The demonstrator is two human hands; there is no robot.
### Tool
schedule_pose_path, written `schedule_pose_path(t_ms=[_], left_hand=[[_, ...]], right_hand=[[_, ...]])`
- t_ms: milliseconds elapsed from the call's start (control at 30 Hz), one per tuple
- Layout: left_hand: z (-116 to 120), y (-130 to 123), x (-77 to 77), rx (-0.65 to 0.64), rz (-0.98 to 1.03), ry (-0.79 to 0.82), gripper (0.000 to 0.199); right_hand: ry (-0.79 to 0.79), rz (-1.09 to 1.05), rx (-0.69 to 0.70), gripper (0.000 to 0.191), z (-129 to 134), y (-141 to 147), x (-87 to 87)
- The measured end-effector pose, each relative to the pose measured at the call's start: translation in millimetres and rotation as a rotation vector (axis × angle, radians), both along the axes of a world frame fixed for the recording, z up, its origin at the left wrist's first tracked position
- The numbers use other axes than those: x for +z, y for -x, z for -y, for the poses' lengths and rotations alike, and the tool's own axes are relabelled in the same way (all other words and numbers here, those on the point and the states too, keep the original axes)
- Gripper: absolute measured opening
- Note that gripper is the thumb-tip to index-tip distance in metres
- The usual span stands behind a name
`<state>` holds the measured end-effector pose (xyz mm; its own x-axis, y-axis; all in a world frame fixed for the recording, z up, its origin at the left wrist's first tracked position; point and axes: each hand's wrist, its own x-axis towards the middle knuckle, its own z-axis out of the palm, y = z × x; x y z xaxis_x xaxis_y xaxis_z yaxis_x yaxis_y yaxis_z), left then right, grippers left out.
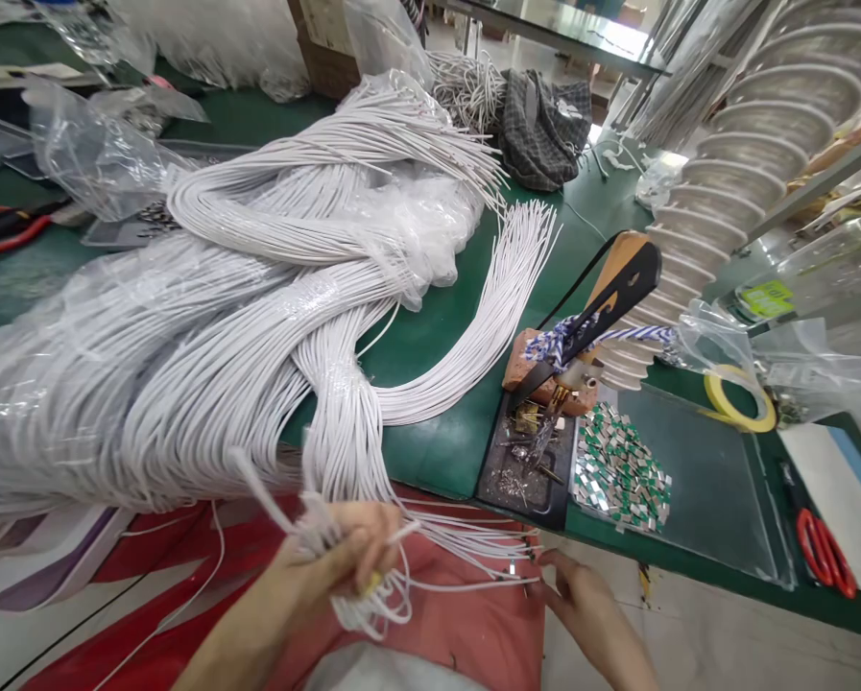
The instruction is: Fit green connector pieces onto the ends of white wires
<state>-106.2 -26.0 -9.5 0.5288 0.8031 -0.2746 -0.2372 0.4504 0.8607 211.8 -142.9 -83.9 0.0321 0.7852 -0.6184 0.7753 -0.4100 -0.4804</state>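
My left hand (pixel 354 547) is closed around a bunch of white cables, and some of them loop below the fingers. Loose white cables (pixel 466 542) run from it to the right, with small dark and metal pieces at their ends. At one cable's tip my right hand (pixel 585 609) has its thumb and forefinger, seemingly pinching it; the exact contact is partly hidden. A thick bundle of white cables (pixel 344 413) hangs over the table edge just above my left hand. Reddish cloth (pixel 466 624) lies beneath the cables.
Plastic-wrapped cable bundles (pixel 206 355) cover the left of the green table (pixel 430 456). At right are a black tray (pixel 491 480), small green-and-metal boards (pixel 617 470), a ribbed hose (pixel 725 182), yellow tape (pixel 765 417) and red-handled scissors (pixel 825 557). Red-handled pliers (pixel 16 230) lie far left.
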Motion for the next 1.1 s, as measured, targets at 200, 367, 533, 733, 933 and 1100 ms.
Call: schedule_pose_path(t_ms=[200, 367, 533, 733, 933, 1100], left_hand=[[8, -42, -9.9, -0.34, 0.058, -0.05, 0.051], [9, -49, -11.2, -0.466, -0.001, -0.05, 0.053], [9, -50, -9.8, -0.509, 0.016, 0.092, 0.052], [2, -51, -4.3, -0.491, -0.062, -0.014, 0.052], [-1, -61, -0.6, -0.421, -0.092, -0.094, 0.044], [-8, -65, -3.4, -0.395, -0.26, -0.378, 0.027]], right_hand=[[-0.348, -0.371, 0.037, 0.016, -14, 42, 56.6], [-0.703, -0.496, -0.136, 0.012, -31, 70, 81.0], [-0.695, -0.496, -0.159, 0.017, -37, 77, 78.4], [-0.685, -0.477, -0.127, 0.018, -41, 73, 72.2], [-0.738, -0.503, -0.185, 0.029, -46, 77, 75.3], [-0.662, -0.494, -0.212, 0.021, -45, 76, 79.6]])
